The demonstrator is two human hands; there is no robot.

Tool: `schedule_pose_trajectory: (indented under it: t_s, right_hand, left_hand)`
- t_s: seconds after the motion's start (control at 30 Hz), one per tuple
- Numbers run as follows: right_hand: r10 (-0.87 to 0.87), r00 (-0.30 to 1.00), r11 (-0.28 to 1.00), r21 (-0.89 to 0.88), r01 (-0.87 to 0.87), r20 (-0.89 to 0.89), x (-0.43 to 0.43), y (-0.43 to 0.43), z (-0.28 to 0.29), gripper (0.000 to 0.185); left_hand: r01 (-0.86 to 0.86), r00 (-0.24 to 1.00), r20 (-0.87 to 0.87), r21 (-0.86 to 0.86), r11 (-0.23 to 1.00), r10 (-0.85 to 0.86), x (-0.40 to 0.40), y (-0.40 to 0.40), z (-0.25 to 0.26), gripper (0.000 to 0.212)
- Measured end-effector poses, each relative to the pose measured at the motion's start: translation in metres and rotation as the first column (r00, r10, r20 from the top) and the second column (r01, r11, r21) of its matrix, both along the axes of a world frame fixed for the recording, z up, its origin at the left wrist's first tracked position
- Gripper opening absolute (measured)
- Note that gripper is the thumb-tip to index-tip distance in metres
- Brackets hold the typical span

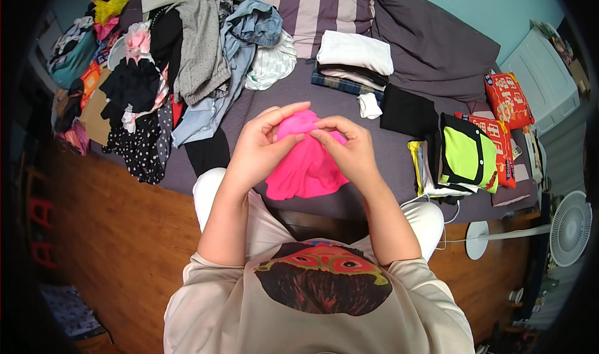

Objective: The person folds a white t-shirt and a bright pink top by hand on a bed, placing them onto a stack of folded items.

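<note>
A bright pink cloth garment (pixel 306 173) hangs between both hands above the front of the grey sofa; its exact kind cannot be told. My left hand (pixel 271 141) pinches its upper left part between thumb and fingers. At its upper right, my right hand (pixel 344 141) grips the fabric with thumb and forefinger. Beyond the hands lie a small white folded cloth (pixel 369 106) and a black folded garment (pixel 409 110). Behind them rises a stack of folded clothes with a white one (pixel 355 52) on top. A green and black folded garment (pixel 468 152) tops another pile at the right.
Loose clothes, including a grey dotted garment (pixel 199 49) and light blue denim (pixel 252 21), heap up at the left. Red printed packages (pixel 509 99) lean at the sofa's right end. A white fan (pixel 570 227) stands on the wooden floor, with a white cable near the right knee.
</note>
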State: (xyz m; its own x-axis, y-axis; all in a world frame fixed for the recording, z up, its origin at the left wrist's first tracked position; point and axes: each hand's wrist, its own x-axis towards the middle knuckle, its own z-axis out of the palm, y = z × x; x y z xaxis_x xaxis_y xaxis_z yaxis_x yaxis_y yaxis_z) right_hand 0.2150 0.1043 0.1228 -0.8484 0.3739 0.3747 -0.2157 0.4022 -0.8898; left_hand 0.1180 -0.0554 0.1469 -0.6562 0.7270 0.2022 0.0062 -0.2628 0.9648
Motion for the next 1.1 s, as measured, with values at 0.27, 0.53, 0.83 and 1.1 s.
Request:
schedule_pose_trajectory:
  t_s: [0.27, 0.53, 0.83, 1.1]
  right_hand:
    - [0.039, 0.998, 0.98, 0.198, -0.029, -0.047, 0.014, 0.0, 0.022, 0.012]
    - [0.117, 0.993, 0.976, 0.185, -0.117, 0.008, 0.021, 0.008, 0.019, 0.013]
    - [0.228, 0.961, 0.958, -0.21, -0.193, 0.155, 0.025, 0.014, 0.01, 0.027]
    - [0.01, 0.995, 0.892, 0.449, -0.054, 0.101, 0.015, 0.013, -0.017, 0.027]
  left_hand:
    - [-0.245, 0.733, -0.679, -0.207, 0.947, 0.041, -0.01, -0.005, -0.006, 0.02]
    - [0.26, 0.963, -0.035, -0.156, 0.953, -0.268, 0.0, 0.001, -0.018, 0.02]
    - [-0.045, 0.903, -0.422, -0.282, 0.958, -0.082, 0.001, 0.003, -0.007, 0.011]
    - [-0.174, 0.903, -0.409, -0.062, 0.983, 0.133, -0.018, -0.01, -0.01, 0.013]
